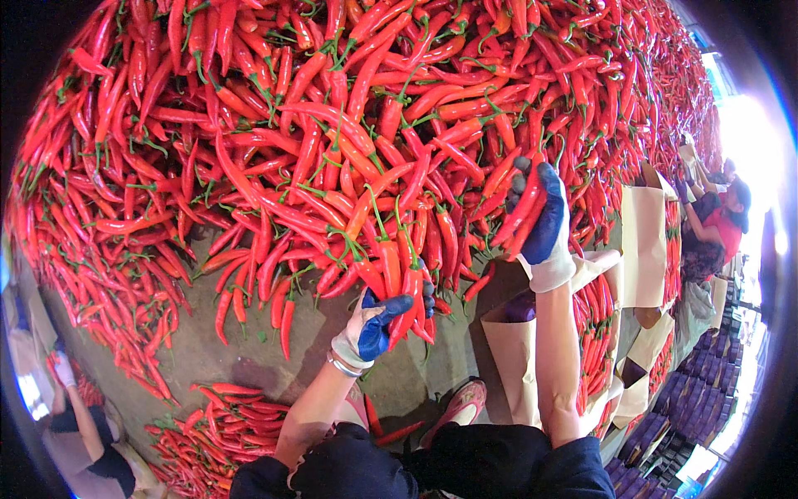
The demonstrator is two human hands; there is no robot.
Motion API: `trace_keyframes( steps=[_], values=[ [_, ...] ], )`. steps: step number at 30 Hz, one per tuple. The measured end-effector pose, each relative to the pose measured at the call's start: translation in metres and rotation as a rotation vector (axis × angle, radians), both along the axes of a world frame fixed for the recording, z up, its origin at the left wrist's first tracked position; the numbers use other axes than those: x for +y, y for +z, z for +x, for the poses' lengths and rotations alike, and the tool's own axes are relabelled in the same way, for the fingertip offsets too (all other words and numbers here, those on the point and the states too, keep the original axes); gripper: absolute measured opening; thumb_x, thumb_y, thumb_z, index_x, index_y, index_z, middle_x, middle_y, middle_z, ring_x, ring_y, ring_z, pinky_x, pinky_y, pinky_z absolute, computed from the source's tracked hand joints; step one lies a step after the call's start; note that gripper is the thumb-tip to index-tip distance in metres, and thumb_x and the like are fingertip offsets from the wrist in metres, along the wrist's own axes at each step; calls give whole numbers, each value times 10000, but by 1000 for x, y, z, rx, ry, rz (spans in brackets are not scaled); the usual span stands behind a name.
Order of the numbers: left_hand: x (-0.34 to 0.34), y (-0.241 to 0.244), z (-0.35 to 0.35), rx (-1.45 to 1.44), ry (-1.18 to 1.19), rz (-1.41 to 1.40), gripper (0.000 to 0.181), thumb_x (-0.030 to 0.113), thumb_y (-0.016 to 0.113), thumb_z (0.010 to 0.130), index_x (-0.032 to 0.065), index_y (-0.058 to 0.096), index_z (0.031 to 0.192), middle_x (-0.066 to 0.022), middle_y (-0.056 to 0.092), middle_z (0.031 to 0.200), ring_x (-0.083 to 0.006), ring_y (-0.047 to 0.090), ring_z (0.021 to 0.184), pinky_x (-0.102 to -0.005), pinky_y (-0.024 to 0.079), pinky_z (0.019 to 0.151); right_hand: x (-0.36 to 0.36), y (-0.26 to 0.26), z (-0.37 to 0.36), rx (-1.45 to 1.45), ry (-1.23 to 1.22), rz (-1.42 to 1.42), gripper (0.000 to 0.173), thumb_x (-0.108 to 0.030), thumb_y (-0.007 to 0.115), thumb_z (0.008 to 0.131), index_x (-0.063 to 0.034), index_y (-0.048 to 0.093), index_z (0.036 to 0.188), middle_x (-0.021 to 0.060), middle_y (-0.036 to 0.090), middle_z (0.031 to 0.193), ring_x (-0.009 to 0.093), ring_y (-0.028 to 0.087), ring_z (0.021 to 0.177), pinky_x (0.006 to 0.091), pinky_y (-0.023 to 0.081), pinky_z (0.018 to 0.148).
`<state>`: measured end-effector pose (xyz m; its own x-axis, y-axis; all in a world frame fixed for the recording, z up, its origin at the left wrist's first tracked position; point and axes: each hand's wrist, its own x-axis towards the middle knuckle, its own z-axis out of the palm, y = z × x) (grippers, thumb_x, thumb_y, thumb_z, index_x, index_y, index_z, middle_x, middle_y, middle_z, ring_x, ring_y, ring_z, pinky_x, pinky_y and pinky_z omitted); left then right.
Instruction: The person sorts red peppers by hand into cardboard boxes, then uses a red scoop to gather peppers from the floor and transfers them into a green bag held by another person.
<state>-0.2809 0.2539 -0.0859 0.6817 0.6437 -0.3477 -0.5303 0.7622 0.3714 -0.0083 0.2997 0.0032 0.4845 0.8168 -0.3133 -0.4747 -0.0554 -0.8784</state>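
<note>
My left hand (pixel 381 321), in a white glove with a blue coated palm, is closed around a small bunch of red chili peppers (pixel 391 268). Their green stems point up and away from me. A matching glove covers my right hand (pixel 541 212), which grips a few more red chilies (pixel 522 209) at the front of the large heap. That chili heap (pixel 349 125) rises before me and fills the upper view. Below my right forearm stands a tan paper-lined container (pixel 508 349), its inside mostly dark and partly hidden by the arm.
A smaller chili pile (pixel 218 430) lies on the concrete floor (pixel 268 368) at lower left, near my shoes (pixel 464 402). Paper-lined containers of chilies (pixel 595 337) line the right. One person (pixel 717 224) sits far right; another person's arm (pixel 84 418) shows at left. Stacked dark crates (pixel 698 380) stand at right.
</note>
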Motion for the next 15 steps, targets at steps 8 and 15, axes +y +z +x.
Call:
trace_keyframes(
  steps=[8,15],
  values=[
    [-4,11,-3,35,-70,-24,525,114,601,844,6,432,1329,-170,605,1156,-304,631,996,-460,510,896,-26,-13,-11,77,10,36,249,-181,623,872,-30,563,1061,65,616,846,185,602,708,307,508,694],
    [-5,15,-1,-107,-103,-132,436,-6,599,855,11,487,1276,-145,624,1127,-279,635,1012,-424,526,888,69,-7,4,-1747,-163,-582,563,-336,790,664,-100,604,1140,143,631,1032,327,614,967,403,493,845]
  ],
)
